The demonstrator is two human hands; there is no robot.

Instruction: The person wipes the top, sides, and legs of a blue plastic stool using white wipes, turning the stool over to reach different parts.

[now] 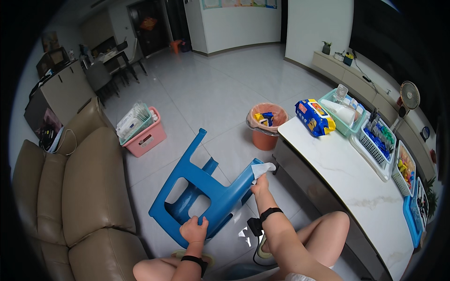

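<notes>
A blue plastic stool (224, 199) is tipped over in front of me, with its legs pointing away. My left hand (193, 230) is closed on the near edge of the stool, fingers curled at one of its openings. My right hand (260, 184) reaches out to the end of the stool's right leg. In it is a white wipe (262, 171), pressed against that leg and draped over its tip. Some of my right fingers are hidden behind the wipe and the leg.
On the right, a marble-topped table (328, 157) carries a wet wipes pack (315, 117) and several baskets. Beyond the stool stands a lined trash bin (265, 138). A pink storage box (149, 140) and a brown leather sofa (96, 196) are on the left.
</notes>
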